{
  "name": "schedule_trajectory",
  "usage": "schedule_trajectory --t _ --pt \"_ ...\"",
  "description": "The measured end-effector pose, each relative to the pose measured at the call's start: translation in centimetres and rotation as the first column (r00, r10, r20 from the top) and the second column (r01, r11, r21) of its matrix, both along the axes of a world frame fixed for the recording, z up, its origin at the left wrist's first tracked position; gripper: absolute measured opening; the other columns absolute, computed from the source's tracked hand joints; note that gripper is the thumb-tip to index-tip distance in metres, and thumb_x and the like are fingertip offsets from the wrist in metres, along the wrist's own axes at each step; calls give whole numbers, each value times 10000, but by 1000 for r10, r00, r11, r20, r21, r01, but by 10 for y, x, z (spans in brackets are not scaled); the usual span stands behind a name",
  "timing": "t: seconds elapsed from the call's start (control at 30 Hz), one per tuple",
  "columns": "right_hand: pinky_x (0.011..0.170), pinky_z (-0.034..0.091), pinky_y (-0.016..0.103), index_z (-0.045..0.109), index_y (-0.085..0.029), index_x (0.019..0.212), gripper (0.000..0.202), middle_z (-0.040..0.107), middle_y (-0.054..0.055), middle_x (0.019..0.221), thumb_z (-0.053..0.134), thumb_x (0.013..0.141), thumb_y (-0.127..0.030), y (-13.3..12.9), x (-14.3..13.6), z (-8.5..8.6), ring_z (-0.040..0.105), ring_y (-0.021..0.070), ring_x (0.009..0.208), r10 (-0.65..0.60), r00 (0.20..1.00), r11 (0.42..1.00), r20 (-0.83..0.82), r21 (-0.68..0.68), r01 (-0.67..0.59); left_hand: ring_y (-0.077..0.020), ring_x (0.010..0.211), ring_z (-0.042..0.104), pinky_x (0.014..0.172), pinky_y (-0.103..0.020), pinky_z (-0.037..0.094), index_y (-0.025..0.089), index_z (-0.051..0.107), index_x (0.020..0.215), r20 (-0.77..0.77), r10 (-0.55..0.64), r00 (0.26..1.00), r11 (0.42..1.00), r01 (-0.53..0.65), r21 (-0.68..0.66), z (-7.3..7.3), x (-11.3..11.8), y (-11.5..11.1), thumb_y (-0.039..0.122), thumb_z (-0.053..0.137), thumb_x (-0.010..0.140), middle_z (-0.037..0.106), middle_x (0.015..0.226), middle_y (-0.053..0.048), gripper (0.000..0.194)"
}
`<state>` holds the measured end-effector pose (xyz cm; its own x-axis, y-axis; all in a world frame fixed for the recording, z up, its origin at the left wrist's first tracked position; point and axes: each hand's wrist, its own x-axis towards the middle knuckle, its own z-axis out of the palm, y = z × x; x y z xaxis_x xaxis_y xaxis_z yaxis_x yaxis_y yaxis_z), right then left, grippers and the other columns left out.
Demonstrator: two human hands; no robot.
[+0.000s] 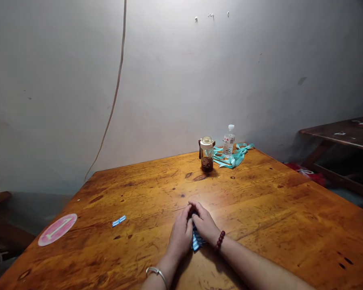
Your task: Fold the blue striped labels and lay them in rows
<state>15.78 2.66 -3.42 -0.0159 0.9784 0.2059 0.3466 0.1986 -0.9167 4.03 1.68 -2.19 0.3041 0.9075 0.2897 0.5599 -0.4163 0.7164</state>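
Observation:
Both hands meet over a bundle of blue-and-white striped pieces near the table's front middle. My left hand, with a silver bangle at the wrist, curls around its left side. From the right, my right hand, below a dark red bead bracelet, closes round the same bundle. The fingertips of both hands touch at the far end. Part of the bundle shows between the palms and toward me; the rest is hidden. A small blue-and-white piece lies flat on the wood to the left.
On the wooden table stand a brown-bottomed drink bottle and a clear water bottle, with turquoise ribbon around them. A pink round sticker is at the left. Behind rises a grey wall; another table is at right.

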Motion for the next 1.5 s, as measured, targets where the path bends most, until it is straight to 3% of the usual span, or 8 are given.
schedule_trajectory --t 0.13,0.33,0.53,0.73,0.9,1.0,1.27,1.5 --pt "822 411 306 504 -164 1066 338 563 81 1041 373 759 -216 7 29 3 530 166 950 -37 987 998 -157 -61 28 -189 1041 464 901 -369 349 136 456 1128 8 166 986 986 -166 20 5 -25 15 260 333 814 514 1113 -115 360" --pt "971 183 434 384 -213 1228 821 392 92 1265 704 484 -349 -2 69 30 261 291 1193 482 822 873 302 -93 -478 -305 1202 251 987 -467 170 214 287 1279 -318 -277 907 961 267 -78 20 -38 7 523 645 506 321 1319 -107 906" --pt "752 377 275 594 -188 850 181 582 32 863 533 684 -147 -3 47 24 505 161 840 285 874 947 392 24 -320 -200 859 539 772 -337 408 210 583 959 -65 -142 988 985 135 -104 17 -30 12 324 482 747 615 917 -62 261" --pt "672 391 252 573 -171 887 192 562 42 822 422 782 -227 6 55 24 504 147 771 73 966 993 247 76 -94 -187 810 546 725 -314 417 162 584 906 112 177 978 983 -170 -76 15 -45 22 350 422 769 608 872 -69 283" --pt "797 336 306 549 -213 995 389 523 48 997 625 617 -260 -6 52 30 436 197 927 262 833 943 487 55 -328 -195 802 513 712 -311 400 201 570 944 -168 -53 984 998 47 -35 29 -31 2 312 578 657 585 872 -51 308" --pt "697 360 240 584 -196 828 176 546 16 834 559 658 -164 -14 42 28 471 150 802 371 785 899 496 21 -438 -163 794 516 708 -273 398 221 575 916 -103 -174 979 984 169 -57 31 -18 -10 226 504 716 586 850 -30 213" --pt "654 366 237 556 -171 830 153 557 29 788 422 758 -158 -1 54 28 492 131 729 90 928 989 362 76 -125 -154 710 520 637 -259 386 178 588 827 -57 135 989 991 -134 30 30 -39 8 295 384 787 579 773 -40 239" --pt "776 318 293 575 -212 906 278 531 35 932 607 633 -248 -19 35 30 436 187 895 268 788 918 554 100 -383 -146 688 473 583 -225 333 200 589 782 -371 -149 917 986 108 -131 41 -42 -7 377 577 624 531 749 -9 237"
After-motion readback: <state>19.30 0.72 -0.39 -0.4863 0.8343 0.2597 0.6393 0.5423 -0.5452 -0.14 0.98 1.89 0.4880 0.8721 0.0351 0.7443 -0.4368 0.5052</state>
